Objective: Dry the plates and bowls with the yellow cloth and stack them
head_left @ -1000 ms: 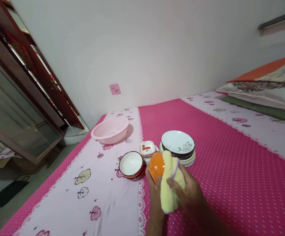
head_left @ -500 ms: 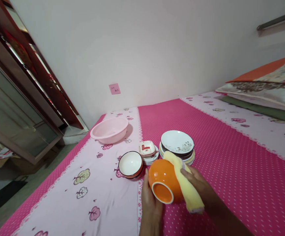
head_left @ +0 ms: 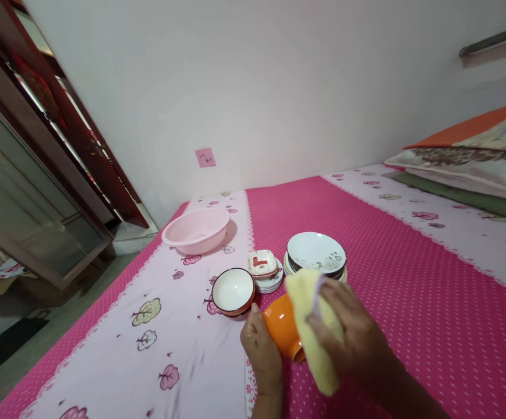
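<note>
My left hand (head_left: 261, 349) grips a small orange bowl (head_left: 281, 329) from its left side, low over the pink bedspread. My right hand (head_left: 355, 337) presses a pale yellow cloth (head_left: 311, 317) against the bowl's right side, fingers wrapped over the cloth. The cloth covers much of the bowl and hangs down below my fingers. Both hands are near the front middle of the view.
Just behind stand a white bowl with a dark red rim (head_left: 233, 291), a small stack of saucers with a red-and-white dish (head_left: 264, 267) on top, and a stack of plates (head_left: 317, 256). A pink plastic basin (head_left: 195, 228) sits further left. Pillows (head_left: 471, 157) lie at the right.
The orange bowl has turned in my left hand, its opening no longer facing me. My right hand has moved the yellow cloth over the bowl's side.
</note>
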A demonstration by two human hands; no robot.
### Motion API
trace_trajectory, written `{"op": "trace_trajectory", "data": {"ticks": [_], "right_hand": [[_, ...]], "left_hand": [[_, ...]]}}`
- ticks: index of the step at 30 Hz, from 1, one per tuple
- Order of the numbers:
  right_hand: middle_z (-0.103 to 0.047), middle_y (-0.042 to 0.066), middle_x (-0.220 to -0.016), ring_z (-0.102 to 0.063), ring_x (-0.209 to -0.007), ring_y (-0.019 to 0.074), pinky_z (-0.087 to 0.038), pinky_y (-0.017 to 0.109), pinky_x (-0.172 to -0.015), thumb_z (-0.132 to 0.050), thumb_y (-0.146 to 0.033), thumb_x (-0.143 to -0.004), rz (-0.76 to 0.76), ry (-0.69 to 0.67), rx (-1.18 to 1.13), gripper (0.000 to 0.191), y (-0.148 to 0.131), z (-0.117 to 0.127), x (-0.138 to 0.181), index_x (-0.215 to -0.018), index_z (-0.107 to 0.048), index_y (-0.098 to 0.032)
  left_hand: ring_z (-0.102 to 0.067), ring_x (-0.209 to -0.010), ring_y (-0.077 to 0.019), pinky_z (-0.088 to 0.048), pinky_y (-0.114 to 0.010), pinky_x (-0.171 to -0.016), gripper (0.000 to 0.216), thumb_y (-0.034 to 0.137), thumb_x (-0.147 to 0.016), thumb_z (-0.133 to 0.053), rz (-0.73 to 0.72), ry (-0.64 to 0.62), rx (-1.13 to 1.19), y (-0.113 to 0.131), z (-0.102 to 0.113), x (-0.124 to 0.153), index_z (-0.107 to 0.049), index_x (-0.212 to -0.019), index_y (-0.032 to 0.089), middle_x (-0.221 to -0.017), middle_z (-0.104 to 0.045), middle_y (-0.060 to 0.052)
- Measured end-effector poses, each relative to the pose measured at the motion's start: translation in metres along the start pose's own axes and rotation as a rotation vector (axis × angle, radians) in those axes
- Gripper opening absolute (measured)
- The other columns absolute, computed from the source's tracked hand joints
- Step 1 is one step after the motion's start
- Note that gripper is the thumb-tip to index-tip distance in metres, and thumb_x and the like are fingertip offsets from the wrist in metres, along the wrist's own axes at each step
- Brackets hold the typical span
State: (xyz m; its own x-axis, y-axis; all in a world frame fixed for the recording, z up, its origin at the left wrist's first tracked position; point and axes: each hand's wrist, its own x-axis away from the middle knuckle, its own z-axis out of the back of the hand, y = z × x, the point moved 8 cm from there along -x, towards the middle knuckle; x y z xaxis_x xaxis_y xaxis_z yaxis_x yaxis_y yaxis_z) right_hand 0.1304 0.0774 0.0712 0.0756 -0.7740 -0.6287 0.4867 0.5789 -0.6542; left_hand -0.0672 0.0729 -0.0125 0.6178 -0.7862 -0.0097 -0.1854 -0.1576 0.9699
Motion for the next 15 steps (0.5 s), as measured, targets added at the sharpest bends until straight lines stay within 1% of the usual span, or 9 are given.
{"op": "trace_trajectory", "data": {"ticks": [1,2,3,5,8,10,12,13,15], "right_hand": [[-0.065,0.014,-0.141,-0.059,-0.130,0.0380,-0.047,0.053,-0.110,-0.064,-0.045,-0.094,0.125,-0.058,0.083,0.050,-0.013,-0.010,0.003,-0.139,-0.061,-0.023],[-0.060,0.015,-0.149,-0.055,-0.135,0.0395,-0.045,0.056,-0.112,-0.065,-0.045,-0.093,0.216,-0.105,0.157,0.059,-0.023,-0.019,0.007,-0.146,-0.055,-0.022],[-0.055,0.016,-0.154,-0.051,-0.139,0.0404,-0.044,0.058,-0.113,-0.067,-0.045,-0.092,0.270,-0.139,0.219,0.066,-0.028,-0.027,0.011,-0.152,-0.049,-0.022],[-0.050,0.016,-0.158,-0.047,-0.144,0.0406,-0.042,0.060,-0.114,-0.065,-0.043,-0.094,0.299,-0.164,0.303,0.070,-0.032,-0.036,0.013,-0.156,-0.043,-0.021],[-0.050,0.014,-0.158,-0.043,-0.147,0.0388,-0.040,0.059,-0.117,-0.062,-0.039,-0.096,0.287,-0.165,0.309,0.064,-0.033,-0.037,0.012,-0.155,-0.045,-0.023],[-0.052,0.013,-0.156,-0.042,-0.148,0.0367,-0.038,0.058,-0.119,-0.062,-0.037,-0.096,0.266,-0.159,0.248,0.060,-0.033,-0.033,0.011,-0.153,-0.046,-0.024],[-0.053,0.013,-0.154,-0.043,-0.147,0.0338,-0.037,0.056,-0.121,-0.059,-0.036,-0.097,0.190,-0.124,0.129,0.056,-0.030,-0.025,0.010,-0.151,-0.048,-0.023],[-0.054,0.014,-0.153,-0.045,-0.146,0.0328,-0.037,0.055,-0.121,-0.058,-0.036,-0.098,0.122,-0.095,0.045,0.054,-0.026,-0.018,0.009,-0.150,-0.049,-0.021],[-0.059,0.015,-0.148,-0.052,-0.141,0.0321,-0.041,0.052,-0.119,-0.056,-0.042,-0.099,-0.075,-0.045,-0.198,0.052,-0.016,-0.004,0.009,-0.146,-0.052,-0.019]], "left_hand": [[-0.034,-0.052,-0.0113,-0.032,-0.026,-0.048,0.059,0.074,-0.081,-0.065,-0.010,-0.018,-0.007,-0.001,-0.001,0.000,-0.044,-0.059,0.024,-0.052,-0.042,0.007],[-0.037,-0.053,-0.0122,-0.034,-0.026,-0.049,0.057,0.074,-0.082,-0.064,-0.014,-0.042,-0.010,-0.003,-0.003,0.001,-0.049,-0.060,0.023,-0.053,-0.047,0.005],[-0.040,-0.054,-0.0132,-0.037,-0.027,-0.050,0.056,0.073,-0.083,-0.063,-0.023,-0.064,-0.016,-0.003,-0.004,0.002,-0.054,-0.062,0.022,-0.055,-0.051,0.004],[-0.045,-0.057,-0.0149,-0.041,-0.028,-0.054,0.054,0.071,-0.085,-0.062,-0.060,-0.101,-0.033,0.001,-0.007,0.005,-0.062,-0.066,0.021,-0.059,-0.058,0.001],[-0.049,-0.061,-0.0157,-0.042,-0.027,-0.059,0.046,0.062,-0.086,-0.066,-0.132,-0.137,-0.054,0.015,-0.010,0.011,-0.067,-0.067,0.020,-0.064,-0.063,0.001],[-0.047,-0.060,-0.0145,-0.039,-0.026,-0.057,0.043,0.057,-0.083,-0.073,-0.152,-0.153,-0.046,0.025,-0.011,0.014,-0.065,-0.063,0.020,-0.060,-0.060,0.002],[-0.041,-0.056,-0.0123,-0.035,-0.025,-0.054,0.045,0.054,-0.078,-0.079,-0.138,-0.148,-0.016,0.034,-0.011,0.018,-0.059,-0.056,0.020,-0.053,-0.052,0.005],[-0.038,-0.054,-0.0112,-0.032,-0.025,-0.052,0.048,0.054,-0.075,-0.081,-0.118,-0.138,0.008,0.039,-0.010,0.019,-0.054,-0.053,0.020,-0.051,-0.048,0.006],[-0.037,-0.051,-0.0101,-0.031,-0.024,-0.049,0.051,0.057,-0.073,-0.081,-0.052,-0.112,0.073,0.045,-0.009,0.024,-0.050,-0.055,0.021,-0.050,-0.045,0.007]]}}
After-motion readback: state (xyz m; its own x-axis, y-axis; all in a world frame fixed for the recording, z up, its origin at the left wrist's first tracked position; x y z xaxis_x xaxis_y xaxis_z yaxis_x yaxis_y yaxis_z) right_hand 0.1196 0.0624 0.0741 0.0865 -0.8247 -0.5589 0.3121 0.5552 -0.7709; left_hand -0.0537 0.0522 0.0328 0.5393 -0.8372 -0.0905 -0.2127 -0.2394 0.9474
